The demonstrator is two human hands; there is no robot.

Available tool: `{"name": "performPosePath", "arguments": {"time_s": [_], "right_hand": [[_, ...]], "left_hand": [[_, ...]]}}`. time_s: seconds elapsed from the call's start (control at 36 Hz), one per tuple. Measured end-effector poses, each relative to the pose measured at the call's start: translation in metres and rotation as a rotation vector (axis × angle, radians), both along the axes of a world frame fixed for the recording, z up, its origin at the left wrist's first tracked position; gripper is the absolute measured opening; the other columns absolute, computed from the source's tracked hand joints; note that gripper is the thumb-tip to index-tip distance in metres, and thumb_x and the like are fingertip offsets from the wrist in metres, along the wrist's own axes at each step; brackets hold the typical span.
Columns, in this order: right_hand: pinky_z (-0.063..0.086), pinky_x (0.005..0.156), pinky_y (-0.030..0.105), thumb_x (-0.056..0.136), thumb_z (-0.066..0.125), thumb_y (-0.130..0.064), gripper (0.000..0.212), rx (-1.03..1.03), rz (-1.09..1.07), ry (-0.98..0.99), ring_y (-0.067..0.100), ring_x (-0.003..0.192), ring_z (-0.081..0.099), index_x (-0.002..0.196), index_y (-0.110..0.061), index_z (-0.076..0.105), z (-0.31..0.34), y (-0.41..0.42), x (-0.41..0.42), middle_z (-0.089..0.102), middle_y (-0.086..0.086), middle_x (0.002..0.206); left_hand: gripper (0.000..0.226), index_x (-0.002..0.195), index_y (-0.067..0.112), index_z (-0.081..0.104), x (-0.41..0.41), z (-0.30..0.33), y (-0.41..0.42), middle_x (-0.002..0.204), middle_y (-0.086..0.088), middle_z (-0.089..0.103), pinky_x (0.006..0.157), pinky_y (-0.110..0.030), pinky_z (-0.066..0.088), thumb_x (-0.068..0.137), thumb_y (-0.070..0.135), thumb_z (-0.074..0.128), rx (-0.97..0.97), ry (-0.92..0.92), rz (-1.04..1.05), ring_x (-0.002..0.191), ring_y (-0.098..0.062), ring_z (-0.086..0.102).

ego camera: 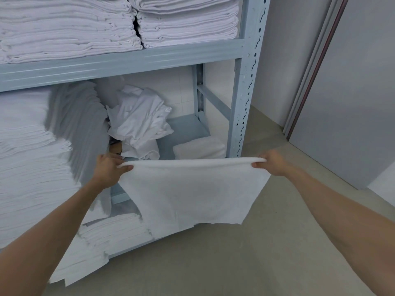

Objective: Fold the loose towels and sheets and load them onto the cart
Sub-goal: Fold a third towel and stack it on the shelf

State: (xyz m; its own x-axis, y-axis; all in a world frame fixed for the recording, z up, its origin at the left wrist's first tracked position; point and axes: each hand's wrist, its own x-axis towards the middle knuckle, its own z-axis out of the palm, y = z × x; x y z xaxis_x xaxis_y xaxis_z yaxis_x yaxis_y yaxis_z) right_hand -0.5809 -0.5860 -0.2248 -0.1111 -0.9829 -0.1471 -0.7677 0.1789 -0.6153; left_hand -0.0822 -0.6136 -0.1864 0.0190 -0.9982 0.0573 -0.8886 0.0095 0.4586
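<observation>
Our two bare forearms reach in from the bottom corners, and between them we hold a white towel [192, 189] stretched out by its top edge. Our left hand [108, 167] pinches the left corner, thumb lying over the cloth and fingers curled behind it. Our right hand [271, 163] grips the right corner the same way, the fabric bunched over its fingers. From that taut top edge the towel hangs down in front of the rack [243, 103], its lower hem uneven and clear of the floor [235, 263].

Behind the towel, on the rack's middle shelf, we see a crumpled heap of white linen [141, 122], and just right of it a small folded towel [199, 149] lying flat by the rack's front post. Left of the heap, a tall stack [27, 167] of folded white cloth fills that side of the rack. Two more folded stacks [70, 30] sit side by side on the upper shelf, touching each other. Lower down, under our left forearm, more folded linen [111, 233] lies on the bottom level, its edges sticking out past the frame. To the right stands a grey wall with a door [346, 103].
</observation>
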Motion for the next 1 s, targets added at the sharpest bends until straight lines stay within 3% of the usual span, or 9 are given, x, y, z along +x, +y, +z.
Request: {"name": "performPosePath", "arguments": {"time_s": [0.11,0.19,0.31,0.39,0.58,0.72,0.83,0.92,1.0], "right_hand": [[0.022,0.057,0.029,0.086,0.076,-0.029,0.043,0.045,-0.091,-0.216,0.019,0.062,0.036,0.068,-0.006,0.046,0.008,0.006,-0.011,0.038,0.007,0.066],[0.043,0.068,0.027,0.087,0.074,-0.027,0.031,0.052,-0.166,-0.446,0.023,0.08,0.06,0.084,0.003,0.064,0.008,0.011,-0.016,0.067,0.01,0.083],[0.038,0.069,0.029,0.096,0.062,-0.037,0.032,0.178,-0.169,0.105,0.027,0.092,0.054,0.094,-0.005,0.056,-0.001,0.014,0.007,0.057,0.01,0.094],[0.038,0.076,0.03,0.098,0.058,-0.039,0.035,0.129,-0.172,0.198,0.027,0.094,0.053,0.098,-0.005,0.057,-0.006,0.008,0.026,0.056,0.017,0.106],[0.043,0.036,0.024,0.094,0.064,-0.024,0.031,0.101,-0.237,-0.04,0.024,0.046,0.06,0.076,-0.001,0.055,-0.01,0.008,0.048,0.062,0.013,0.075],[0.059,0.067,0.047,0.088,0.063,-0.018,0.033,0.042,-0.15,-0.134,0.035,0.068,0.071,0.086,0.015,0.066,0.004,0.009,0.087,0.071,0.026,0.083],[0.06,0.054,0.039,0.084,0.066,-0.011,0.023,-0.015,-0.116,-0.327,0.021,0.052,0.067,0.075,0.01,0.066,0.018,0.017,0.125,0.068,0.017,0.069],[0.06,0.061,0.053,0.085,0.066,-0.009,0.026,-0.01,-0.107,-0.429,0.033,0.063,0.072,0.08,0.016,0.065,0.026,0.024,0.15,0.07,0.023,0.076],[0.059,0.063,0.055,0.088,0.066,-0.011,0.026,0.012,-0.067,-0.442,0.033,0.058,0.072,0.065,-0.001,0.058,0.025,0.029,0.163,0.062,0.015,0.066]], "left_hand": [[0.032,0.081,0.005,0.076,0.01,0.012,0.0,0.08,-0.013,0.071,0.065,-0.029,0.042,0.09,0.035,0.07,0.064,0.295,0.029,0.074,-0.026,0.064],[0.017,0.084,0.012,0.076,0.014,0.016,0.003,0.076,0.0,0.071,0.066,-0.025,0.046,0.086,0.029,0.076,0.008,0.513,0.112,0.073,-0.02,0.064],[0.042,0.058,0.008,0.049,-0.012,-0.004,0.01,0.058,-0.008,0.044,0.059,-0.031,0.029,0.089,0.023,0.073,0.204,0.317,0.093,0.059,-0.02,0.042],[0.037,0.067,-0.006,0.061,-0.032,-0.016,0.011,0.067,-0.017,0.058,0.062,-0.031,0.042,0.092,0.02,0.071,0.212,0.311,0.131,0.063,-0.024,0.054],[0.03,0.085,-0.01,0.069,-0.058,-0.019,0.01,0.079,-0.019,0.07,0.054,-0.035,0.062,0.089,0.019,0.073,0.226,0.457,0.168,0.065,-0.027,0.068],[0.048,0.05,0.011,0.045,-0.105,-0.006,0.015,0.05,-0.004,0.037,0.051,-0.029,0.024,0.084,0.024,0.076,0.112,0.365,0.072,0.049,-0.018,0.034],[0.045,0.053,0.004,0.053,-0.149,-0.003,0.021,0.055,-0.008,0.039,0.055,-0.03,0.028,0.086,0.025,0.075,0.109,0.392,-0.036,0.055,-0.02,0.037],[0.055,0.049,0.014,0.036,-0.177,-0.006,0.029,0.05,0.0,0.027,0.046,-0.024,0.021,0.087,0.024,0.074,0.042,0.38,-0.115,0.05,-0.014,0.025],[0.048,0.053,0.008,0.045,-0.191,-0.012,0.035,0.051,-0.006,0.035,0.046,-0.022,0.024,0.089,0.025,0.071,0.012,0.371,-0.129,0.051,-0.016,0.03]]}}
